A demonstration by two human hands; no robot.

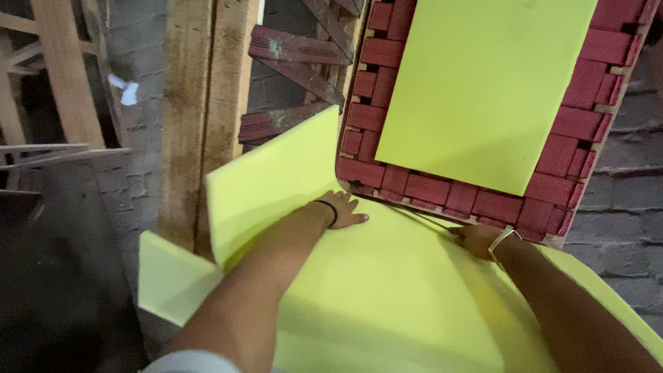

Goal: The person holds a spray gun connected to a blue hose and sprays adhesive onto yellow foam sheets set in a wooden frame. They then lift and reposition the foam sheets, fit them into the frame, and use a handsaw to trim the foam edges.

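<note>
Biggest thing here is the large sheet of bright yellow-green foam (387, 304), spread across the bottom half of the view, with one flap folded up at the left edge and a smaller piece sticking out lower left. Above it is a wooden seat frame strung with woven red webbing straps (387, 179), tilted, sitting on the far end of that foam, and a second flat yellow-green foam panel (476, 83) is lying on top of the webbing. Off to the left are rough wooden planks (186, 117) leaning against a grey brick wall (621, 207). The left hand (343, 209), with a black band on the wrist, is pressed flat on the big foam sheet with fingers spread fairly wide, right by the frame's near corner. The right hand (475, 239), with a pale wristband, sits at the frame's lower edge, fingers curled in on something thin, can't tell what.
</note>
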